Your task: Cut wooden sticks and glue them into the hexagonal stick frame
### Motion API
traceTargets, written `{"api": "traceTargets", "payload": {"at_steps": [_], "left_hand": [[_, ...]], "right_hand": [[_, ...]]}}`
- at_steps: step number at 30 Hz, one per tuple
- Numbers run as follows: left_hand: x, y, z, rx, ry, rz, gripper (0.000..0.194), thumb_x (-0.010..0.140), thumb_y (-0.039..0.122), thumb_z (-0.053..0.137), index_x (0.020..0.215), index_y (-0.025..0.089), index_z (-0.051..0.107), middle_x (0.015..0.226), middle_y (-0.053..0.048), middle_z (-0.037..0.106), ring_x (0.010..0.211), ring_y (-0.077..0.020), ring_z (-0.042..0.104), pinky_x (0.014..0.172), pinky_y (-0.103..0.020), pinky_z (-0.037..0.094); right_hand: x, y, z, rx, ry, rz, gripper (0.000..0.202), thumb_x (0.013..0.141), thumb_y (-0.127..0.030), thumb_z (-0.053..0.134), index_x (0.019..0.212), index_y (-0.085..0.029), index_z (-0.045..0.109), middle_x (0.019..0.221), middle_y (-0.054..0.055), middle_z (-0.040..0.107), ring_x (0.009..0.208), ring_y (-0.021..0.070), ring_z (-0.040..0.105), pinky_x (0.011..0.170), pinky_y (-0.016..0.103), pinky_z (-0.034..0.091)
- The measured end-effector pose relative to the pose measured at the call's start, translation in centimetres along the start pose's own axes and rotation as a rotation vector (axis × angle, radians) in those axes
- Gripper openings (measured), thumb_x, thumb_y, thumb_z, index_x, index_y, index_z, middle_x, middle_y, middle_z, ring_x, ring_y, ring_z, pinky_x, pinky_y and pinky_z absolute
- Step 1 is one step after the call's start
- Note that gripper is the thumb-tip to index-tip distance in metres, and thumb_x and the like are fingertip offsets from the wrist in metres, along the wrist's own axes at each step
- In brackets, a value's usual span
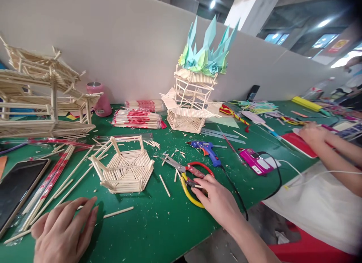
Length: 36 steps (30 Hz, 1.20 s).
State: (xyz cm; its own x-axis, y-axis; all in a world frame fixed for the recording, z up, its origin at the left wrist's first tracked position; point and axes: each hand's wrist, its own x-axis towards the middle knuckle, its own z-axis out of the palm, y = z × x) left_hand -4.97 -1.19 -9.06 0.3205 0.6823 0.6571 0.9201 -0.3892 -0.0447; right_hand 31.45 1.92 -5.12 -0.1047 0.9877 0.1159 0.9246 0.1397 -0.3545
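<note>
My left hand point(66, 229) rests at the lower left, fingers loosely bent and thumb apart, beside long thin wooden sticks point(76, 184). A short pale bit shows behind its fingers; I cannot tell whether it is touched. Over the handles of the scissors point(185, 168), my right hand point(219, 199) pinches what looks like a short wooden stick point(198, 186). The scissors lie partly open, with one red and one yellow loop. Between my hands stands a hexagonal stick frame point(131, 167) with short uprights and low rails. Loose cut sticks point(164, 185) lie nearby.
A blue glue gun point(206, 150) and its cord lie beyond the scissors. Behind stand a stick tower point(192, 93) with a paper crown, bundled sticks point(137, 118) and a pink bottle point(98, 99). A phone point(21, 187) lies left; another person's hands point(313, 135) are at right.
</note>
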Motion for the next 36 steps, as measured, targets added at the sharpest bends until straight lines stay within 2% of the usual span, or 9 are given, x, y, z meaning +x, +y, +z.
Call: {"api": "traceTargets", "payload": {"at_steps": [4, 11, 19, 22, 25, 29, 31, 33, 36], "left_hand": [[-0.3, -0.3, 0.3, -0.041, -0.037, 0.0, 0.019, 0.081, 0.019, 0.054, 0.1, 0.018, 0.058, 0.081, -0.011, 0.062, 0.073, -0.0272, 0.059, 0.07, -0.039, 0.043], [-0.3, -0.8, 0.3, -0.103, -0.062, 0.055, 0.02, 0.082, 0.016, 0.053, 0.101, 0.015, 0.058, 0.085, -0.013, 0.061, 0.077, -0.0266, 0.056, 0.069, -0.038, 0.04], [0.8, -0.3, -0.6, -0.135, -0.032, 0.031, 0.019, 0.083, 0.016, 0.052, 0.099, 0.013, 0.06, 0.081, -0.012, 0.061, 0.075, -0.0257, 0.056, 0.067, -0.037, 0.036], [1.0, -0.3, -0.7, -0.155, -0.016, -0.006, 0.017, 0.083, 0.016, 0.052, 0.097, 0.013, 0.061, 0.079, -0.011, 0.062, 0.074, -0.0255, 0.056, 0.066, -0.037, 0.036], [1.0, -0.3, -0.9, -0.174, 0.001, -0.038, 0.017, 0.083, 0.015, 0.052, 0.096, 0.013, 0.062, 0.079, -0.01, 0.063, 0.074, -0.0247, 0.057, 0.065, -0.036, 0.037], [1.0, 0.4, -1.5, -0.271, 0.026, -0.105, 0.021, 0.079, 0.014, 0.056, 0.099, 0.019, 0.062, 0.081, -0.007, 0.065, 0.075, -0.0236, 0.059, 0.067, -0.036, 0.039], [1.5, 1.5, -2.2, -0.393, 0.016, -0.175, 0.024, 0.078, 0.013, 0.057, 0.1, 0.022, 0.063, 0.084, -0.007, 0.066, 0.079, -0.0246, 0.06, 0.07, -0.037, 0.042], [2.4, 3.0, -2.9, -0.617, -0.095, -0.177, 0.027, 0.077, 0.014, 0.059, 0.101, 0.025, 0.064, 0.085, -0.005, 0.068, 0.076, -0.0217, 0.063, 0.069, -0.032, 0.047], [4.1, 5.1, -3.5, -0.995, -0.198, -0.458, 0.022, 0.079, 0.02, 0.061, 0.099, 0.025, 0.066, 0.079, -0.003, 0.069, 0.066, -0.0177, 0.064, 0.057, -0.024, 0.051]], "right_hand": [[0.5, -0.3, -0.2, 0.01, -0.058, -0.008, 0.015, 0.081, -0.024, 0.055, 0.082, -0.02, 0.069, 0.084, 0.006, 0.065, 0.064, 0.0203, 0.065, 0.054, 0.029, 0.049], [0.6, 0.0, 0.1, 0.076, -0.083, 0.035, 0.013, 0.081, -0.024, 0.054, 0.084, -0.02, 0.066, 0.083, 0.005, 0.063, 0.063, 0.0162, 0.063, 0.053, 0.024, 0.048], [0.7, -0.3, 0.3, 0.069, -0.091, 0.058, 0.014, 0.081, -0.029, 0.052, 0.079, -0.021, 0.063, 0.08, 0.005, 0.063, 0.064, 0.0188, 0.063, 0.056, 0.028, 0.048], [0.7, -0.3, 0.0, 0.066, -0.111, 0.068, 0.017, 0.081, -0.032, 0.052, 0.084, -0.02, 0.065, 0.084, 0.006, 0.064, 0.062, 0.0179, 0.063, 0.055, 0.028, 0.049], [0.3, -0.9, -1.1, 0.056, -0.086, 0.116, 0.03, 0.08, -0.038, 0.053, 0.102, -0.019, 0.062, 0.092, 0.009, 0.065, 0.068, 0.0205, 0.065, 0.057, 0.03, 0.052], [-0.5, -4.4, -2.3, 0.212, 0.007, 0.019, 0.03, 0.09, -0.037, 0.039, 0.102, -0.023, 0.062, 0.099, 0.01, 0.066, 0.09, 0.0229, 0.064, 0.073, 0.032, 0.052], [-0.9, -7.3, -2.2, 0.335, -0.004, -0.109, 0.027, 0.092, -0.032, 0.038, 0.092, -0.024, 0.064, 0.088, 0.007, 0.067, 0.083, 0.0201, 0.064, 0.07, 0.029, 0.052], [-1.1, -10.3, -1.7, 0.429, -0.126, -0.216, 0.026, 0.093, -0.03, 0.04, 0.085, -0.024, 0.064, 0.073, 0.003, 0.064, 0.064, 0.0164, 0.062, 0.056, 0.025, 0.05], [-1.1, -14.1, -0.9, 0.511, -0.178, -0.308, 0.025, 0.093, -0.027, 0.04, 0.085, -0.023, 0.063, 0.07, 0.003, 0.064, 0.064, 0.0169, 0.061, 0.058, 0.027, 0.049]]}}
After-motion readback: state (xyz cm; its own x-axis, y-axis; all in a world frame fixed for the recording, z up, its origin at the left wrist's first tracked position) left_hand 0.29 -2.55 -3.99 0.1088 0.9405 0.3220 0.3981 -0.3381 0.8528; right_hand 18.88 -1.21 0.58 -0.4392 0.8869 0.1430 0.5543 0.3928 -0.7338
